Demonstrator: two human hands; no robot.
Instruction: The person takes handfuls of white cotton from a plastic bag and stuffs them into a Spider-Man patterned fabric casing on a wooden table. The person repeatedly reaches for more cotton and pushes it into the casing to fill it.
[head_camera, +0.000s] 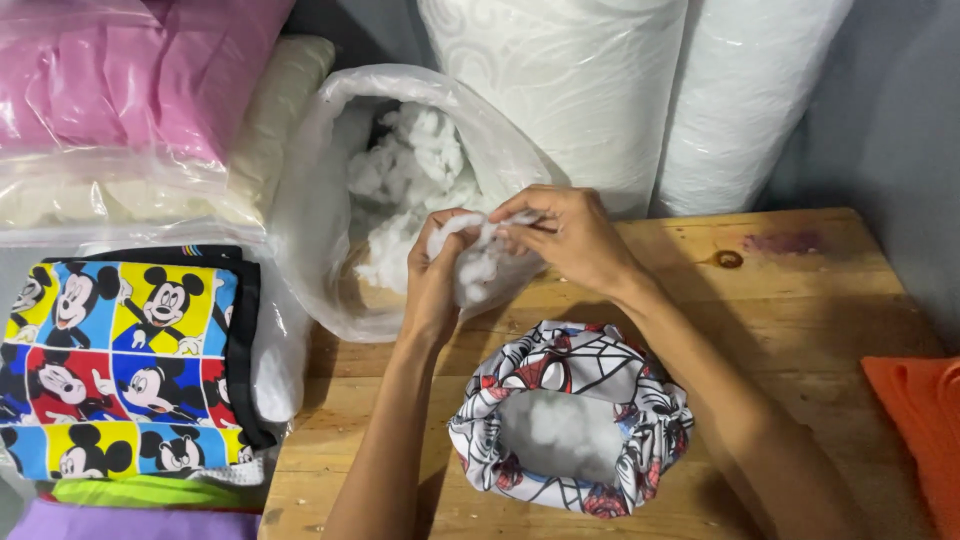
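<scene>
My left hand (435, 280) and my right hand (565, 235) both grip one clump of white stuffing (478, 262) and hold it above the wooden table (800, 300). Just behind them lies a clear plastic bag (310, 200) on its side, mouth toward me, full of white stuffing (410, 170). Below my hands stands an open fabric cover (570, 425) printed with webs and a red masked cartoon figure. Its rim is rolled down and white stuffing shows inside.
A folded cloth with cartoon mouse panels (120, 360) lies at the left. Pink fabric in plastic (130, 70) sits at the top left. Two wrapped white rolls (640, 90) stand behind the table. An orange cloth (920, 420) lies at the table's right edge.
</scene>
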